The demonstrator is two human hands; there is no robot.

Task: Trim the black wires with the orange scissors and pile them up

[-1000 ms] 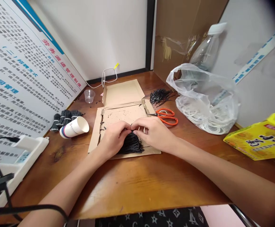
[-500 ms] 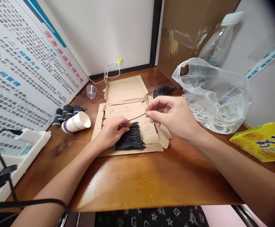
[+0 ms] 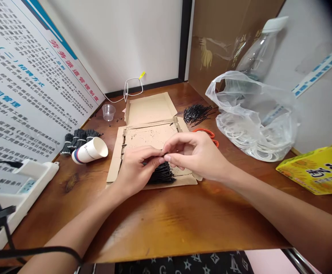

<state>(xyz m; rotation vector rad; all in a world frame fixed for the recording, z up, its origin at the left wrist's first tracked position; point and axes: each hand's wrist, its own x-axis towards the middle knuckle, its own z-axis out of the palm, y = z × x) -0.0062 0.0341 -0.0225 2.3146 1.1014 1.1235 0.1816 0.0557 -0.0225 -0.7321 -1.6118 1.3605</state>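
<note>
My left hand (image 3: 138,165) and my right hand (image 3: 198,155) meet fingertip to fingertip over the near part of an opened flat cardboard box (image 3: 151,108). Both are closed in a pinch on one thin black wire, which is almost wholly hidden by the fingers. Just beneath them, a layer of short black wires (image 3: 162,175) lies side by side in the box, partly covered by my left hand. Behind my right hand, orange-red scissor-like handles (image 3: 208,132) show on the table.
A loose pile of black wires (image 3: 197,114) lies beyond the box. Left stand tied wire bundles (image 3: 80,139), a tipped paper cup (image 3: 90,150), a small clear cup (image 3: 108,112) and a power strip (image 3: 37,186). Right are a plastic bag of white rings (image 3: 251,133) and a yellow package (image 3: 316,169).
My right hand has moved left and down to meet my left hand. The wire stretched between them is now mostly hidden. The orange-red handles have come into view.
</note>
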